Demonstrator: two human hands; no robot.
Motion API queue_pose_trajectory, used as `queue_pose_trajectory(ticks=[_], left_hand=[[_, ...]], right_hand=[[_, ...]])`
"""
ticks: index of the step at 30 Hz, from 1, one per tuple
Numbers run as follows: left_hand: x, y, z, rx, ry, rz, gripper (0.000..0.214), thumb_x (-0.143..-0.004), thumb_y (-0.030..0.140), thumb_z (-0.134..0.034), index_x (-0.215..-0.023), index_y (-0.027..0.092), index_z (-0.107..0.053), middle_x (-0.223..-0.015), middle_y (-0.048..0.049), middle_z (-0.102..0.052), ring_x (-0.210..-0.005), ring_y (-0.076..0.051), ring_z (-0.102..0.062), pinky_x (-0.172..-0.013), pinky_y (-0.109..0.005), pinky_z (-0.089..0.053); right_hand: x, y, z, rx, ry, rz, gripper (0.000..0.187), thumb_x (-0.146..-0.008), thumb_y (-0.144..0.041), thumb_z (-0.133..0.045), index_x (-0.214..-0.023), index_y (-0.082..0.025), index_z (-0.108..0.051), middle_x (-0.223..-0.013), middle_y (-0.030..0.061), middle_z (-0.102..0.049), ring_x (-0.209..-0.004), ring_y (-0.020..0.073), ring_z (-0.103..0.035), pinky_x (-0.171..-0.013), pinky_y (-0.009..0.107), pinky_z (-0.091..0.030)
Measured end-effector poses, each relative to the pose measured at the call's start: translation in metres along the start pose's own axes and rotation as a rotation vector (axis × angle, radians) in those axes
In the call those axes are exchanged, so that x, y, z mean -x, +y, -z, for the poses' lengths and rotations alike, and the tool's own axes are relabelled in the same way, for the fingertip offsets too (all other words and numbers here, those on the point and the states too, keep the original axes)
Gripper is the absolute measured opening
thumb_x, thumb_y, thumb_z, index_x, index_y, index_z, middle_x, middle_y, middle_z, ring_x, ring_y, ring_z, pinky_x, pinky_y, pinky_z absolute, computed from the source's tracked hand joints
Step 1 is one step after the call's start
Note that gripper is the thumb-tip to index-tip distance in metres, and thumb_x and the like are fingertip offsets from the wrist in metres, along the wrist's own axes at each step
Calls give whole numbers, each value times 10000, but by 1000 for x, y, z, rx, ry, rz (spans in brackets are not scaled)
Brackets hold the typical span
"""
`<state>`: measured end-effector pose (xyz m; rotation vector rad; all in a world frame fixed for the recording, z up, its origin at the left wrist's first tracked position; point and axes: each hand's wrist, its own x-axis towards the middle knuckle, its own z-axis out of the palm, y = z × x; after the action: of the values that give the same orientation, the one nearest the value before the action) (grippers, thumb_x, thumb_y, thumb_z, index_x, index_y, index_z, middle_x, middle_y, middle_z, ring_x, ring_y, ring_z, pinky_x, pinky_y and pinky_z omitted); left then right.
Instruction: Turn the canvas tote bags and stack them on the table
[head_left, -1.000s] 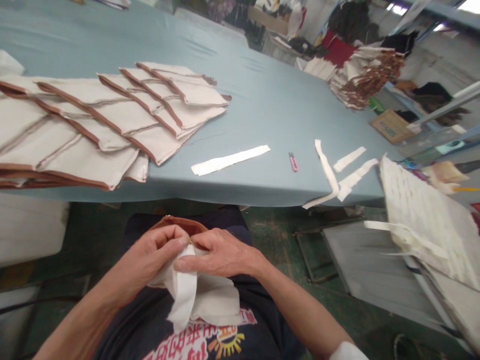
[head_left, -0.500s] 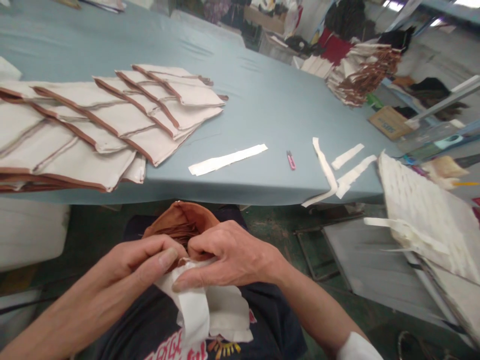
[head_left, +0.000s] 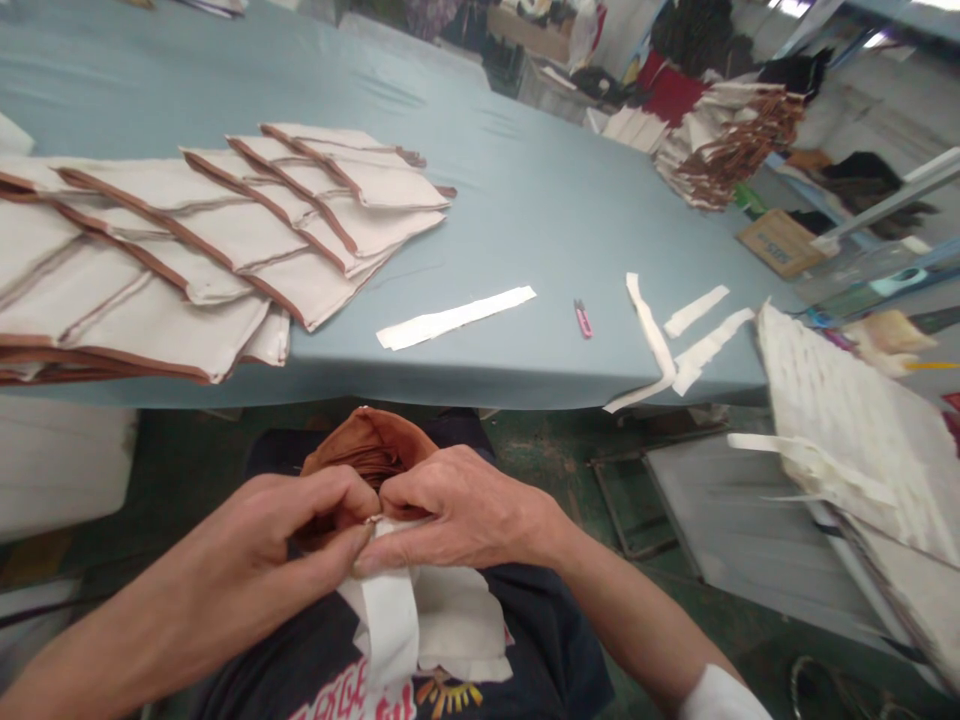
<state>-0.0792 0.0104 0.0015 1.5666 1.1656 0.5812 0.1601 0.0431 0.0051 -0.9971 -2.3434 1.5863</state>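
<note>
My left hand (head_left: 289,545) and my right hand (head_left: 457,520) meet over my lap, both pinched closed on a cloth piece. That piece has a white fabric part (head_left: 435,620) hanging down over my dark shirt and a bunched brown part (head_left: 364,450) sticking up behind my fingers. The fingertips of both hands touch where white meets brown. What sits exactly between the fingertips is too small to make out.
A blue-grey table (head_left: 525,200) stands ahead with a fanned pile of cream bags with brown trim (head_left: 210,240) at left. White fabric strips (head_left: 454,318) and more strips (head_left: 675,340) lie near its edge, beside a pink thread clipper (head_left: 583,319). More bags (head_left: 720,130) are stacked at far right.
The brown part has been pulled up out of the white fabric. Both hands have shifted slightly and closed tighter together at the seam.
</note>
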Motion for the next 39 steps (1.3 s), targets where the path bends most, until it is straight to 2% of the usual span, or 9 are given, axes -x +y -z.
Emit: queue_pose_trajectory(ticks=[3,7,11,14,17,22,29,34,39], left_hand=[[1,-1,-2,-146,-49,-181,278,-974,349,-655,-715,270,-720,-599,44,-672,-505,-148,-594,-491,-224,-416],[7,-14,-11,-276,28,-382,218,-1055,261,-600,-900,286,-752,-744,42,-776,-601,-153,-711,-592,-232,-482],[10,-22,-19,-462,133,-621,178,-1089,182,-566,-1005,276,-692,-779,37,-759,-622,-169,-718,-616,-262,-491],[12,-26,-22,-566,163,-709,242,-1107,105,-494,-1120,255,-683,-921,-12,-828,-776,-197,-798,-770,-264,-586],[16,-33,-21,-616,156,-720,336,-1113,77,-430,-1260,231,-690,-1067,-64,-865,-926,-228,-839,-925,-293,-638],[22,-37,-13,-633,68,-776,448,-1094,103,-489,-1488,227,-664,-1131,-91,-885,-972,-259,-867,-963,-303,-689],[32,-48,-33,-652,156,-682,615,-1024,-1,-419,-1523,264,-663,-1225,-87,-878,-1052,-264,-870,-986,-341,-703],[34,-66,-52,-669,232,-611,510,-1100,74,-444,-1564,221,-594,-1296,-152,-828,-1176,-315,-818,-1079,-440,-669],[20,-46,-41,-489,291,-602,481,-1127,88,-479,-1537,294,-624,-1326,-98,-818,-1184,-245,-813,-1029,-328,-658]], right_hand=[[-1,3,1,-2,-22,19,609,-986,-596,-811,-694,-208,-443,-668,-87,-423,-655,98,-361,-668,312,-208],[-3,10,2,-87,-48,20,605,-973,-611,-802,-687,-209,-453,-654,-92,-372,-651,99,-317,-659,310,-222],[-8,18,-1,-403,-80,-57,627,-865,-698,-878,-684,-201,-541,-638,-100,-364,-638,92,-309,-610,290,-224],[-11,25,-10,-662,-100,-97,680,-722,-751,-959,-684,-198,-565,-626,-104,-402,-621,85,-314,-580,272,-226],[-11,30,-20,-777,-54,-121,774,-704,-902,-878,-674,-203,-549,-617,-94,-410,-604,83,-298,-567,268,-227],[-5,33,-31,-834,58,-121,903,-743,-1101,-609,-725,-198,-600,-636,-40,-484,-627,113,-387,-568,269,-285],[-7,30,-43,-945,128,-247,927,-645,-1113,-676,-735,-193,-621,-568,-71,-478,-518,85,-375,-509,253,-309],[-10,26,-53,-1113,166,-296,879,-585,-1033,-823,-665,-194,-574,-572,-50,-551,-493,79,-440,-480,235,-336],[-11,20,-47,-1191,164,-223,800,-593,-924,-919,-716,-191,-626,-594,-52,-563,-522,87,-454,-511,237,-373]])
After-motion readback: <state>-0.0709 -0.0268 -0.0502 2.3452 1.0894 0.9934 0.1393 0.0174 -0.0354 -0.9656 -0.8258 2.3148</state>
